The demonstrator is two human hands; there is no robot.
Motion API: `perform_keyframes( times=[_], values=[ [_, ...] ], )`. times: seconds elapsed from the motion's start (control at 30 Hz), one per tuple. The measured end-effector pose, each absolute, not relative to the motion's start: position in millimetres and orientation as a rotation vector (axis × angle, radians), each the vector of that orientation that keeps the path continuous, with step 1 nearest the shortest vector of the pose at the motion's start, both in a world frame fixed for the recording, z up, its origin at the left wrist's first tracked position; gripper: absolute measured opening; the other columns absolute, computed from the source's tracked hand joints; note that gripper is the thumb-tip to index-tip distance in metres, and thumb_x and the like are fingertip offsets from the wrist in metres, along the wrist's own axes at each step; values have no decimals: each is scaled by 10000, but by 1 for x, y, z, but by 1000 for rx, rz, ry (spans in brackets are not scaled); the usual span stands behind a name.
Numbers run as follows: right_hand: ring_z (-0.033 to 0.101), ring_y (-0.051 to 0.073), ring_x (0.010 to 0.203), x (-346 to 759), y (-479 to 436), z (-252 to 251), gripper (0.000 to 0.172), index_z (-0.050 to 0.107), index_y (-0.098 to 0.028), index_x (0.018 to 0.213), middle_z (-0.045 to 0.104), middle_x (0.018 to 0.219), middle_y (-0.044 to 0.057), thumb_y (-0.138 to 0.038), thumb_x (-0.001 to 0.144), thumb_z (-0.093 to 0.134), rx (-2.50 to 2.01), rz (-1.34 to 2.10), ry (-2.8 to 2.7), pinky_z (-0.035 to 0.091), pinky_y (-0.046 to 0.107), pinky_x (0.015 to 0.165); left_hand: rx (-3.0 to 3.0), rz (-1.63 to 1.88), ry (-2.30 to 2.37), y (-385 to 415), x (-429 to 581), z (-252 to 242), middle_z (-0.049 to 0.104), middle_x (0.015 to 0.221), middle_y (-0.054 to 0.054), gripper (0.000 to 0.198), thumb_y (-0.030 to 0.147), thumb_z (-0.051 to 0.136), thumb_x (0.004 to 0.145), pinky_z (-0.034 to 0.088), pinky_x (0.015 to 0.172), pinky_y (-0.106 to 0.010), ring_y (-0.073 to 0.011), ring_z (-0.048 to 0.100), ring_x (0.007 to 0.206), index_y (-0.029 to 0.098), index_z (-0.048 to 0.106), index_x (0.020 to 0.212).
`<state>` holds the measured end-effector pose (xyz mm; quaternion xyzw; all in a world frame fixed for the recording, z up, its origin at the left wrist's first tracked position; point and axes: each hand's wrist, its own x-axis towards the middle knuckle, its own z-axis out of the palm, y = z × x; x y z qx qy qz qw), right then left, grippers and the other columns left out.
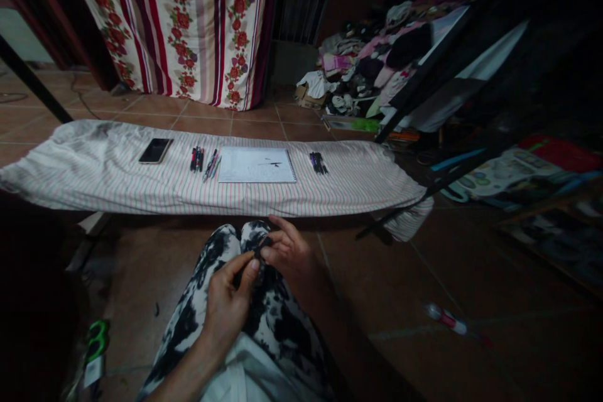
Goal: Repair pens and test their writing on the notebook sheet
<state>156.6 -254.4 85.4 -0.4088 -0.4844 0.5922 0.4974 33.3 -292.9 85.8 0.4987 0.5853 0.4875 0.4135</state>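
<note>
Pinching one slim, dark pen

I counted one notebook on one striped board. Pens lay in three bunches: the far-left bunch and the near-left bunch on the notebook's left, and the right bunch on its right. The pens in each were too close-packed for me to number. Further left of the notebook was one phone. Nearer me than the notebook were two hands, my left hand and right hand, pinching one small dark thing. Below-left of the notebook lay one pair of green scissors, below-right one white tube, and behind it hung one flowered curtain.
</note>
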Motion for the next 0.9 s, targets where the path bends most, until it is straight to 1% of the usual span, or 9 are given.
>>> perform_keyframes(
  times=[0.07, 0.13, 0.23, 0.3, 0.37, 0.4, 0.53, 0.73, 0.9],
  values=[
    [588, 121, 745, 157, -255, 88, 513, 422, -211, 1169, 593, 861, 24, -260, 703, 631, -938, 1455, -1184, 474, 255, 692, 1244, 1218, 1463, -292, 33, 85, 675, 635, -39, 321, 373, 550, 763, 509, 622, -289, -220, 635, 733, 127, 688, 917],
    [598, 140, 804, 157, -255, 90, 542, 389, -214, 1197, 607, 925, 49, -268, 712, 626, -912, 1502, -1176, 477, 265, 707, 1241, 1211, 1455, -291, 33, 85, 660, 603, -29, 318, 370, 542, 770, 507, 651, -296, -222, 634, 743, 131, 687, 921],
    [600, 159, 852, 158, -253, 89, 607, 360, -230, 1218, 595, 1001, 68, -264, 688, 653, -907, 1561, -1140, 483, 274, 701, 1248, 1203, 1452, -289, 33, 85, 688, 712, -51, 315, 362, 536, 774, 496, 710, -310, -221, 628, 776, 130, 684, 927],
    [600, 135, 754, 157, -250, 85, 591, 401, -229, 1184, 599, 929, 41, -256, 661, 675, -937, 1542, -1118, 481, 260, 657, 1241, 1198, 1459, -288, 33, 84, 700, 807, -72, 314, 360, 538, 767, 486, 737, -316, -222, 623, 796, 124, 685, 912],
    [574, 105, 640, 156, -246, 82, 543, 453, -218, 1136, 595, 818, 6, -253, 647, 685, -984, 1498, -1107, 467, 241, 603, 1222, 1187, 1474, -287, 33, 82, 698, 843, -85, 321, 368, 543, 755, 484, 735, -317, -227, 618, 808, 115, 683, 894],
    [563, 99, 614, 156, -245, 81, 523, 471, -213, 1119, 593, 784, -3, -254, 644, 686, -998, 1480, -1104, 462, 236, 588, 1213, 1176, 1480, -287, 32, 81, 696, 843, -88, 329, 373, 542, 753, 484, 727, -316, -230, 616, 813, 111, 681, 895],
    [579, 118, 677, 157, -239, 85, 497, 491, -206, 1112, 615, 819, 15, -269, 657, 680, -1002, 1464, -1081, 459, 234, 591, 1193, 1131, 1484, -284, 32, 77, 679, 782, -81, 358, 392, 523, 765, 479, 678, -296, -231, 607, 808, 102, 667, 917],
    [602, 133, 745, 161, -236, 97, 470, 493, -194, 1116, 645, 873, 32, -269, 684, 662, -1030, 1494, -1049, 461, 235, 619, 1192, 1122, 1488, -278, 32, 75, 609, 589, -24, 328, 384, 523, 769, 461, 633, -271, -222, 599, 752, 122, 674, 896],
    [615, 149, 750, 163, -231, 96, 470, 515, -190, 1098, 658, 863, 38, -267, 663, 677, -1040, 1476, -1001, 470, 244, 606, 1173, 1149, 1499, -276, 34, 74, 630, 590, -22, 322, 391, 553, 744, 452, 567, -252, -201, 596, 667, 135, 693, 880]
  ],
)
